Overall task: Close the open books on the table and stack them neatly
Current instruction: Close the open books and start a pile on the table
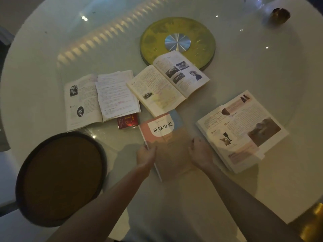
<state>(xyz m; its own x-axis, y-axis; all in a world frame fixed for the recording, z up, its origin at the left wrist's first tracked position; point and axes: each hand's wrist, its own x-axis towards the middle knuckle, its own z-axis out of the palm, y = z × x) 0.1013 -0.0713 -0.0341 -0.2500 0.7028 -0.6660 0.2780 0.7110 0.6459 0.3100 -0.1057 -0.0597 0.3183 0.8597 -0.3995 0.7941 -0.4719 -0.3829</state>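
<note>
A closed history book [164, 135] with a pink, white and blue cover lies in front of me on the round white table [244, 189]. My left hand [146, 155] grips its spine edge. My right hand [201, 151] holds its right edge. Three books lie open: one at the left [87, 100] with loose sheets on its right page, one in the middle [166, 82] behind the closed book, and one at the right [243, 131].
A small red booklet [128, 121] lies between the left open book and the closed one. A round brown tray [61, 177] sits at the near left. A yellow turntable disc [178, 42] marks the table's centre. A small dark gold object [279, 15] stands far right.
</note>
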